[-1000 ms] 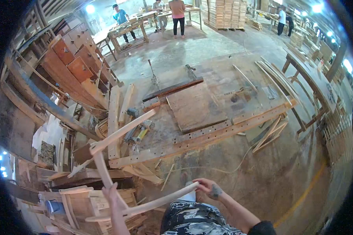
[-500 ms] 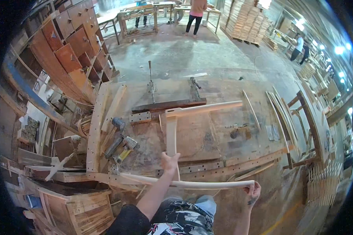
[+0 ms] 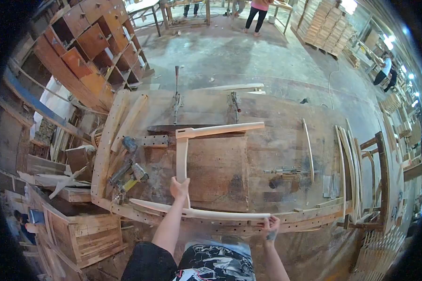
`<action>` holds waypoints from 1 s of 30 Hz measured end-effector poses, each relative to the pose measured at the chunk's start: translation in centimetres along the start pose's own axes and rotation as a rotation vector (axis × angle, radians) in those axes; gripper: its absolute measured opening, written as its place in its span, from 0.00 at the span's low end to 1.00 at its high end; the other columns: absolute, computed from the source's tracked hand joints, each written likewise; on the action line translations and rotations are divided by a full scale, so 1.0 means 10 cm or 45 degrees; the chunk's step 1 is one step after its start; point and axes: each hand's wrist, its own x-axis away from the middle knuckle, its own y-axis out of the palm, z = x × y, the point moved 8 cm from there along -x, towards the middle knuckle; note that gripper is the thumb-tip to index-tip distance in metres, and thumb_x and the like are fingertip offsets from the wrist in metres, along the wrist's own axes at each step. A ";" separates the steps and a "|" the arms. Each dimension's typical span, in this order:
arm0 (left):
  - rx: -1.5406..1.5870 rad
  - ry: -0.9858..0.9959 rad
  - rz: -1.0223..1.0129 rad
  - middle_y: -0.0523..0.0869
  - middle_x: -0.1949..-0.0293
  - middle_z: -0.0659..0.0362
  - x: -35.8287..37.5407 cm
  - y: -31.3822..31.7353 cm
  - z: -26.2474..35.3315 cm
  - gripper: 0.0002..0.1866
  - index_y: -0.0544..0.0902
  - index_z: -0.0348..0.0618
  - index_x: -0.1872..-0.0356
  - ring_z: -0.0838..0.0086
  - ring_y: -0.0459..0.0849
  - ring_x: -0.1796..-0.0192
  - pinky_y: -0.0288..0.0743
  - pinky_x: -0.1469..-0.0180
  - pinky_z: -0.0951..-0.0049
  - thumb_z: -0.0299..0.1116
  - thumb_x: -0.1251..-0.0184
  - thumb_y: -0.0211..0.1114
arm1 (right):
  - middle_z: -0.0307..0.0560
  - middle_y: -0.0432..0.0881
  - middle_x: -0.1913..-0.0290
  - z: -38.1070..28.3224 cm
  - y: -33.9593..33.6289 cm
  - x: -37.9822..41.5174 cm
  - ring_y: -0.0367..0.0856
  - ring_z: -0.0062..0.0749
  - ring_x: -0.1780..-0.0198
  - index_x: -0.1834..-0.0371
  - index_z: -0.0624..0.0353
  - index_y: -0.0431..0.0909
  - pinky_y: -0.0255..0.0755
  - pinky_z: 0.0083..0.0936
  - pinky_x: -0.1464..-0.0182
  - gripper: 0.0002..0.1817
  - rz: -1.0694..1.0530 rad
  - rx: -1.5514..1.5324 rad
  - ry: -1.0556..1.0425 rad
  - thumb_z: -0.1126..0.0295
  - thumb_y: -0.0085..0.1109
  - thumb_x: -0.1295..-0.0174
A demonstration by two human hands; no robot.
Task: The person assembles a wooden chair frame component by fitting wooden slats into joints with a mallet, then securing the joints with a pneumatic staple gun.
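Observation:
My left hand is wrapped round the lower part of a pale wooden crosspiece. That piece meets a pale upper rail with a slot near its left end. Along the near edge of the workbench lies a long, slightly curved wooden piece. My right hand pinches the right end of this long piece. The crosspiece's lower end reaches the long piece near its middle; whether they are joined cannot be made out.
Nail guns lie on the bench's left side. Two metal clamps stand at its far edge. Thin wooden strips lie at the right. A wooden crate is at the near left. People stand beyond.
The wooden pieces and both my hands have shifted left in view, and the long piece sits closer against the bench's near edge. The camera view has also moved.

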 end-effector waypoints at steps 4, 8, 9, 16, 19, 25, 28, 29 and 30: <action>-0.002 -0.083 -0.039 0.88 0.55 0.45 -0.07 -0.24 0.08 0.27 0.81 0.39 0.55 0.50 0.87 0.49 0.77 0.46 0.53 0.50 0.47 0.77 | 0.54 0.84 0.57 -0.03 0.35 0.01 0.87 0.32 0.69 0.45 0.66 0.67 0.81 0.23 0.69 0.15 -0.146 -0.007 0.163 0.69 0.59 0.27; -0.297 0.166 0.103 0.82 0.55 0.48 -0.14 -0.30 0.10 0.27 0.79 0.39 0.53 0.52 0.82 0.49 0.74 0.47 0.53 0.50 0.43 0.75 | 0.48 0.85 0.65 0.09 0.49 0.02 0.85 0.27 0.70 0.42 0.66 0.69 0.77 0.20 0.71 0.17 -0.245 0.084 0.278 0.69 0.59 0.27; -0.415 0.281 0.173 0.80 0.55 0.48 -0.11 -0.36 0.17 0.27 0.79 0.40 0.52 0.52 0.81 0.49 0.74 0.47 0.53 0.50 0.42 0.74 | 0.47 0.85 0.67 0.07 0.51 0.04 0.84 0.25 0.70 0.42 0.66 0.70 0.76 0.20 0.71 0.16 -0.276 0.119 0.299 0.69 0.59 0.27; -0.565 0.484 0.129 0.74 0.54 0.48 -0.28 -0.26 0.18 0.29 0.75 0.39 0.44 0.51 0.77 0.49 0.71 0.48 0.51 0.48 0.39 0.71 | 0.41 0.82 0.65 -0.22 0.74 -0.12 0.81 0.21 0.67 0.45 0.63 0.76 0.75 0.18 0.65 0.11 -0.180 0.393 0.115 0.70 0.56 0.26; -0.499 0.552 0.077 0.75 0.54 0.48 -0.34 -0.27 0.17 0.30 0.73 0.38 0.43 0.51 0.78 0.49 0.72 0.48 0.51 0.48 0.39 0.71 | 0.42 0.80 0.56 -0.16 0.83 -0.25 0.81 0.23 0.59 0.42 0.61 0.77 0.75 0.19 0.58 0.13 -0.105 0.547 -0.073 0.72 0.56 0.27; -0.518 0.524 -0.040 0.76 0.52 0.47 -0.49 -0.36 0.02 0.31 0.74 0.37 0.41 0.50 0.78 0.47 0.72 0.46 0.51 0.49 0.37 0.70 | 0.38 0.75 0.60 -0.59 1.32 -0.61 0.73 0.19 0.64 0.41 0.63 0.77 0.70 0.18 0.60 0.14 0.020 0.341 -0.015 0.72 0.58 0.28; -0.504 0.510 -0.099 0.75 0.51 0.46 -0.55 -0.31 -0.07 0.33 0.73 0.37 0.39 0.49 0.78 0.47 0.73 0.45 0.51 0.51 0.36 0.69 | 0.33 0.73 0.64 -0.47 1.44 -1.12 0.72 0.16 0.65 0.40 0.62 0.76 0.68 0.16 0.64 0.15 -0.013 0.321 -0.074 0.73 0.57 0.28; -0.491 0.500 -0.107 0.75 0.51 0.46 -0.56 -0.28 -0.11 0.33 0.73 0.36 0.39 0.49 0.78 0.47 0.73 0.45 0.51 0.52 0.36 0.69 | 0.33 0.73 0.64 -0.57 1.52 -1.28 0.72 0.16 0.66 0.40 0.62 0.76 0.68 0.16 0.64 0.15 -0.020 0.355 -0.124 0.73 0.57 0.28; -0.461 0.540 -0.071 0.75 0.50 0.44 -0.55 -0.28 -0.15 0.35 0.73 0.36 0.38 0.48 0.78 0.48 0.73 0.46 0.50 0.52 0.36 0.69 | 0.33 0.73 0.65 -0.69 1.65 -1.46 0.72 0.15 0.66 0.40 0.61 0.76 0.68 0.16 0.64 0.15 -0.030 0.388 -0.170 0.73 0.57 0.28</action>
